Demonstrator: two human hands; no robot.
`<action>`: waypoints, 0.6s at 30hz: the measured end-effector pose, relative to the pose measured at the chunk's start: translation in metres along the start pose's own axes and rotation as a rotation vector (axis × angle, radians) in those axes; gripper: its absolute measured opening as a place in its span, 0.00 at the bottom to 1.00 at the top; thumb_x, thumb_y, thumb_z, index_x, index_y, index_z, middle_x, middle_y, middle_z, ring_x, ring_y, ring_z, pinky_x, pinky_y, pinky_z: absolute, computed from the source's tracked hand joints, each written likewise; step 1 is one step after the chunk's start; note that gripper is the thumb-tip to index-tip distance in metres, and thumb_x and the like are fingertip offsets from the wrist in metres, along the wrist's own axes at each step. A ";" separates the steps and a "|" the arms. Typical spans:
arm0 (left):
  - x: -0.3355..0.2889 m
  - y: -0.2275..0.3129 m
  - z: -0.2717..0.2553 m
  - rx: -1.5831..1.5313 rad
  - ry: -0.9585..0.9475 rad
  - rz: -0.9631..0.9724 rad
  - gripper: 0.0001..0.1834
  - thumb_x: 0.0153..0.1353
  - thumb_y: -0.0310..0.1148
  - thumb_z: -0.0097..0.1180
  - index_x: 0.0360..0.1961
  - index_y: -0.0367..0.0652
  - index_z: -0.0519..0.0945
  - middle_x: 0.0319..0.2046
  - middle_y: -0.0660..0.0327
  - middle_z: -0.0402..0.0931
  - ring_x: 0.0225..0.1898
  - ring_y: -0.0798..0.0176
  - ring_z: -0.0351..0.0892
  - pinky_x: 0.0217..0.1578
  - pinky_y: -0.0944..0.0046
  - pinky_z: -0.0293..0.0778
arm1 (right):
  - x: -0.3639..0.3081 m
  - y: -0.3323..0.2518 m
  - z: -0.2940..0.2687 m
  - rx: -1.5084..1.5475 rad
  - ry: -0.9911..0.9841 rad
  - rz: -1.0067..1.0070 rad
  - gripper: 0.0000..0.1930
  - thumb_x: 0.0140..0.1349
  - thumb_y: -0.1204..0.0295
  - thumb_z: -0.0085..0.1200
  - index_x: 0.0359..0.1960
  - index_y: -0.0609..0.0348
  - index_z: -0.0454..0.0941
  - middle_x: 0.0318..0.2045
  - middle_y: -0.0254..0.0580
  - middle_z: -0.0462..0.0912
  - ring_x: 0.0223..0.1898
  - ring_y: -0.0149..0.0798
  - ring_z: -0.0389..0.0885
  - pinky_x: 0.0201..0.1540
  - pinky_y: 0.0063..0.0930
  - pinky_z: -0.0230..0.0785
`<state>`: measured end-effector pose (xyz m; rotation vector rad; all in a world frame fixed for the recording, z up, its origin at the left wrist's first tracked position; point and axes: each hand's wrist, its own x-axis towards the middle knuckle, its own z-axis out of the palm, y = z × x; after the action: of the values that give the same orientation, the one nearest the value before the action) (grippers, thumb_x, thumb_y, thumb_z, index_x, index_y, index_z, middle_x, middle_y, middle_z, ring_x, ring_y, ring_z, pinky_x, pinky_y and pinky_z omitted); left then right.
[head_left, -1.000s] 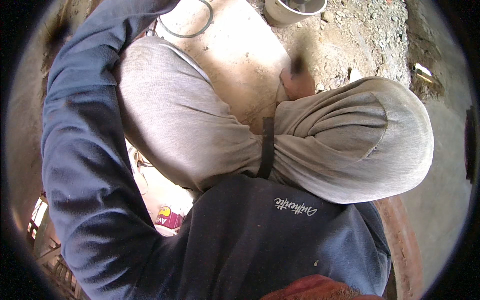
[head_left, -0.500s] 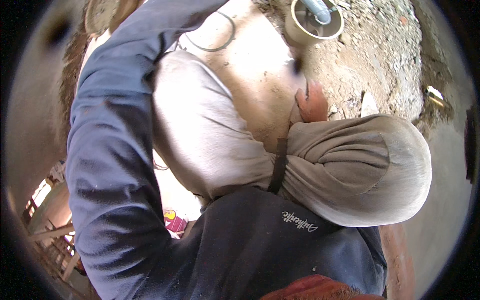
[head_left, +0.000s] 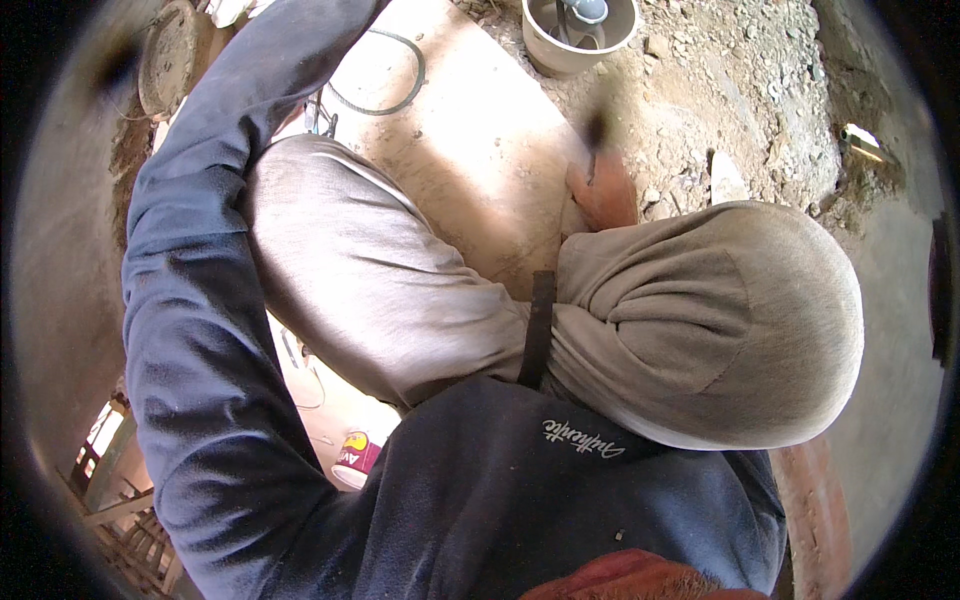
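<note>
My left arm, in a dark blue sleeve [head_left: 205, 290], reaches up along the left side to the top edge. Its hand lies beyond the picture. My right hand does not show either. Below the arm's bend are my bent legs in dusty grey trousers [head_left: 360, 270], with a dark strap [head_left: 538, 330] across the cloth. A reddish-brown shape [head_left: 605, 195], perhaps a bare foot, sticks out past the trouser cloth. Beyond it stands a beige bucket [head_left: 570, 62] holding a blue-grey rounded object [head_left: 590, 10] I cannot identify.
A pale dusty board [head_left: 480, 110] carries a dark cable loop [head_left: 415, 85]. Gravelly rubble [head_left: 740, 90] spreads at the upper right. A purple and white cup [head_left: 357, 458] lies beside my torso. A round dirty basin [head_left: 165, 60] is at the upper left.
The whole view has shifted, so the bucket and cable loop appear farther left and higher. My left sleeve sits farther left, and more of the cup shows. The bucket's rounded object shows at another angle.
</note>
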<state>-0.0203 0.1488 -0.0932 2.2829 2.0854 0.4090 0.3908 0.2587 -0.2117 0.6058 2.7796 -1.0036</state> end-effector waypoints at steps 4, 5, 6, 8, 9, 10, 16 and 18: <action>0.003 0.002 -0.005 -0.046 -0.054 -0.027 0.30 0.59 0.24 0.56 0.66 0.43 0.73 0.59 0.43 0.74 0.63 0.40 0.71 0.65 0.49 0.67 | 0.000 -0.001 -0.001 0.058 0.037 -0.019 0.24 0.66 0.54 0.54 0.51 0.65 0.73 0.44 0.65 0.77 0.47 0.68 0.77 0.50 0.58 0.70; 0.003 0.000 -0.005 -0.068 -0.066 -0.023 0.30 0.59 0.24 0.56 0.65 0.42 0.73 0.58 0.43 0.74 0.62 0.41 0.72 0.64 0.50 0.68 | 0.000 -0.001 0.001 0.076 0.052 -0.024 0.24 0.65 0.55 0.56 0.50 0.65 0.72 0.44 0.67 0.77 0.46 0.70 0.77 0.49 0.59 0.69; 0.003 -0.002 -0.006 -0.090 -0.078 -0.019 0.30 0.59 0.24 0.56 0.65 0.41 0.73 0.58 0.43 0.74 0.61 0.41 0.73 0.63 0.50 0.69 | 0.000 0.000 0.001 0.093 0.068 -0.029 0.24 0.64 0.55 0.58 0.49 0.66 0.71 0.43 0.70 0.77 0.45 0.72 0.76 0.48 0.60 0.68; 0.003 0.004 -0.007 -0.076 -0.053 -0.019 0.29 0.59 0.24 0.56 0.64 0.41 0.73 0.57 0.43 0.74 0.60 0.40 0.73 0.62 0.49 0.69 | 0.001 0.000 -0.002 0.041 0.017 0.002 0.24 0.65 0.55 0.55 0.51 0.65 0.73 0.45 0.65 0.76 0.49 0.67 0.77 0.51 0.58 0.70; 0.005 0.007 -0.007 -0.069 -0.039 -0.020 0.29 0.59 0.24 0.56 0.64 0.41 0.73 0.56 0.43 0.74 0.59 0.40 0.74 0.62 0.49 0.69 | 0.001 0.000 -0.004 0.015 -0.009 0.017 0.24 0.66 0.55 0.54 0.52 0.64 0.74 0.46 0.62 0.76 0.50 0.65 0.77 0.53 0.57 0.70; 0.003 0.006 -0.008 -0.057 -0.069 -0.031 0.30 0.59 0.24 0.56 0.65 0.41 0.72 0.58 0.43 0.73 0.61 0.40 0.73 0.63 0.49 0.68 | 0.001 -0.003 -0.006 0.035 -0.010 0.017 0.24 0.66 0.55 0.54 0.51 0.64 0.74 0.46 0.62 0.76 0.50 0.65 0.77 0.53 0.57 0.70; -0.008 -0.002 -0.004 0.068 0.001 0.042 0.37 0.55 0.22 0.58 0.70 0.45 0.69 0.66 0.43 0.69 0.69 0.40 0.66 0.69 0.47 0.63 | 0.002 -0.013 -0.008 0.061 -0.044 0.073 0.24 0.66 0.54 0.55 0.51 0.63 0.73 0.47 0.63 0.76 0.50 0.68 0.77 0.52 0.58 0.70; -0.011 0.000 -0.007 0.065 -0.032 0.005 0.39 0.54 0.22 0.58 0.71 0.45 0.69 0.68 0.43 0.68 0.71 0.40 0.64 0.71 0.47 0.61 | 0.002 -0.011 -0.003 0.039 -0.021 0.053 0.26 0.65 0.53 0.56 0.53 0.63 0.72 0.47 0.68 0.77 0.48 0.72 0.77 0.50 0.59 0.70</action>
<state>-0.0228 0.1370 -0.0887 2.3142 2.1084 0.3065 0.3846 0.2531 -0.2033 0.6658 2.7170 -1.0494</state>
